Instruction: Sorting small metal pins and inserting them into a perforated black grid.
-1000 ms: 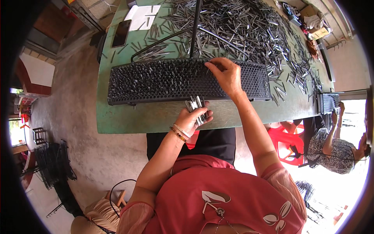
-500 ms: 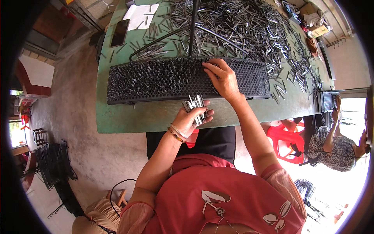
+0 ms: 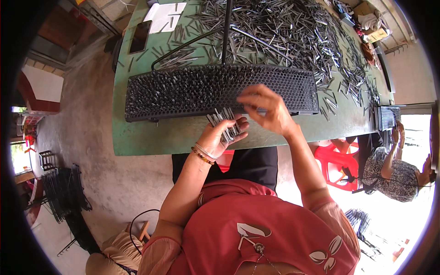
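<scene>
A bundle of thin, flat metal strips (image 3: 229, 130) lies in my left hand (image 3: 221, 132), thumb closed over it, just in front of a long black rack with a perforated face (image 3: 293, 94). Strips stand upright in the holes over the rack's left and middle; on its right, bare holes show. My right hand (image 3: 270, 110) hovers over the rack's front edge, to the right of the bundle. Its fingers are curved and apart, a little blurred by motion, and I see nothing between them.
Behind the rack, a large heap of loose strips (image 3: 293, 32) covers the green table (image 3: 183, 137). A black bent-rod frame (image 3: 225, 36) rises behind the rack. A phone (image 3: 140, 36) and a notebook (image 3: 167, 18) lie at far left. Another person (image 3: 389, 169) works at right beside a red stool (image 3: 337, 167).
My right hand has lifted off the rack's holes and come down and toward me, its fingers parting. My left hand, still with the bundle, has shifted slightly left.
</scene>
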Motion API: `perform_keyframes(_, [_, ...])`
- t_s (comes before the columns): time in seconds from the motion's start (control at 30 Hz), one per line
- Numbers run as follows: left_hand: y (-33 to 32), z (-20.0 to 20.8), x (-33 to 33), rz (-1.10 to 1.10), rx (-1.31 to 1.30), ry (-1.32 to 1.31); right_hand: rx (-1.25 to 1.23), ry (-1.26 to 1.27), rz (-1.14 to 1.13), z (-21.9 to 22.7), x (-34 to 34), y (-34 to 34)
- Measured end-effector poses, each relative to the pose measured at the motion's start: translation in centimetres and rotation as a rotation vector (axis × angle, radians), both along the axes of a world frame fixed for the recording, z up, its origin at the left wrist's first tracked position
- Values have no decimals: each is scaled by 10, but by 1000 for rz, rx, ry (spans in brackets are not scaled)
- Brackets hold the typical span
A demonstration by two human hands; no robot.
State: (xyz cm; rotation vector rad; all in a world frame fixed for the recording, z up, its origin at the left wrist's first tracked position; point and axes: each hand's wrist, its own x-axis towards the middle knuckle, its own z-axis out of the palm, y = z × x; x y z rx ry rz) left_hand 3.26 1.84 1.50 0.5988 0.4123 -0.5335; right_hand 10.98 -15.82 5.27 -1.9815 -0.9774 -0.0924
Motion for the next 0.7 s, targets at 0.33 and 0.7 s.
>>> perform_keyframes(0.33, [3, -22, 1, 50, -92, 49, -248, -466, 137, -16, -32, -12])
perform_keyframes(0.7, [-5, -16, 4, -83, -209, 6, 17, -329, -58, -21, -32, -16])
